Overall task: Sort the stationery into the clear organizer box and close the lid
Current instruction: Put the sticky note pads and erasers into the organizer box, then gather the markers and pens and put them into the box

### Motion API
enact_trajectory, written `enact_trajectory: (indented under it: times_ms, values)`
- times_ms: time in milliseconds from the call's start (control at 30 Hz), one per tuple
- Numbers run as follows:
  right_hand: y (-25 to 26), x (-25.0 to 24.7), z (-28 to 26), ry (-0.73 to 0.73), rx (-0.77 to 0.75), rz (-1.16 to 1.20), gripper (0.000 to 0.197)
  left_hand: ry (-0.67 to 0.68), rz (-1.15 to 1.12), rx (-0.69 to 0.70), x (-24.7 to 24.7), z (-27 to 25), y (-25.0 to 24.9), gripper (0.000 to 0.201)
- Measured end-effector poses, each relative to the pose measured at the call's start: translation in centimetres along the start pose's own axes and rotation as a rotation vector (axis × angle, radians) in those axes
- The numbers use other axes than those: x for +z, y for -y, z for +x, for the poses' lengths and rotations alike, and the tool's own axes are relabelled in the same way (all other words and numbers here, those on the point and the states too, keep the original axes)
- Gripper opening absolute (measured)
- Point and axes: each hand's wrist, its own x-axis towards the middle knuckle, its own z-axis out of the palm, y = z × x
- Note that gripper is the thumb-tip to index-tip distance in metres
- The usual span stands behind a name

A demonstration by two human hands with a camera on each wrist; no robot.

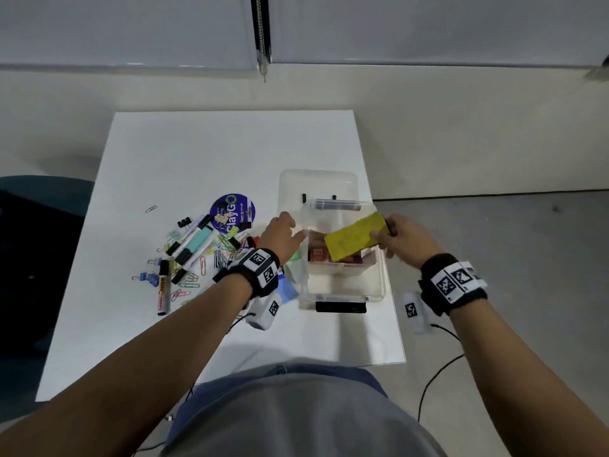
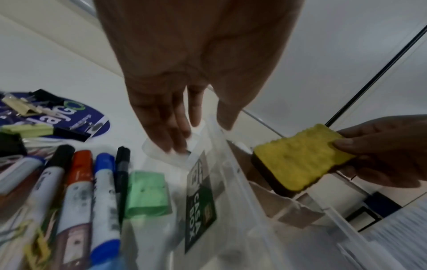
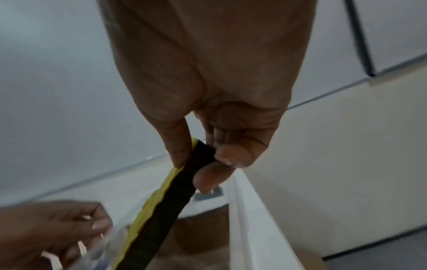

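Your left hand (image 1: 283, 237) hides part of the clear box's (image 1: 379, 285) near side wall. The yellow eraser (image 1: 354, 237) covers some of the things inside the box, and you cannot tell what they are. The paper clips (image 1: 189, 283) on the counter (image 1: 197, 153) look too small to count. The left wrist view cuts off the markers (image 2: 76, 201).

A white table (image 1: 204, 153) carries everything. The clear box (image 1: 379, 285) stands on it under both hands' fingers (image 1: 298, 237), its lid (image 1: 318, 183) open beyond them. Left of the left fingers lies a round purple sticker (image 1: 232, 212) with binder clips on it. Nearer than that, a heap of markers (image 1: 194, 245), paper clips (image 1: 184, 293) and binder clips (image 1: 148, 278). One paper clip (image 1: 151, 209) lies apart, farther left. A green eraser (image 2: 148, 193) lies just beside the box wall, below the left fingers.
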Motion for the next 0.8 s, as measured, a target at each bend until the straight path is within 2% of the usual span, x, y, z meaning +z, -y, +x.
enact_trajectory:
  times_ms: [100, 267, 367, 500, 567, 633, 667, 733, 800]
  values:
    - [-0.2, 1.9, -0.2, -0.042, 0.055, -0.186, 0.022, 0.204, -0.075, -0.077, 1.0, 0.0, 0.1, 0.027]
    - [0.4, 6.9, 0.9, 0.018, 0.118, -0.511, 0.033, 0.206, -0.139, -0.083, 1.8, -0.2, 0.2, 0.025]
    - [1.7, 7.0, 1.1, 0.072, 0.077, -0.777, 0.024, 0.214, -0.19, -0.088, 2.1, -0.6, 0.5, 0.025]
    - [2.4, 7.1, 1.3, 0.061, 0.067, -0.851, 0.027, 0.225, -0.273, -0.117, 2.2, -0.9, 0.3, 0.028]
    - [2.4, 7.6, 1.2, 0.1, 0.045, -0.854, 0.025, 0.223, -0.304, -0.113, 1.9, -1.1, 0.8, 0.032]
    - [2.8, 7.6, 0.9, 0.115, 0.031, -0.818, 0.022, 0.223, -0.302, -0.084, 1.7, -1.4, 2.3, 0.025]
    - [3.4, 7.3, 1.0, 0.085, 0.029, -0.773, 0.021, 0.214, -0.261, -0.052, 1.8, -1.5, 3.4, 0.019]
    - [5.5, 7.1, 1.4, -0.014, -0.021, -0.661, 0.017, 0.194, 0.0, 0.066, 1.8, -2.0, 5.6, 0.009]
    - [8.5, 8.3, 2.0, -0.069, -0.127, -0.523, 0.014, 0.262, 0.322, 0.219, 2.4, -2.5, 7.8, 0.03]
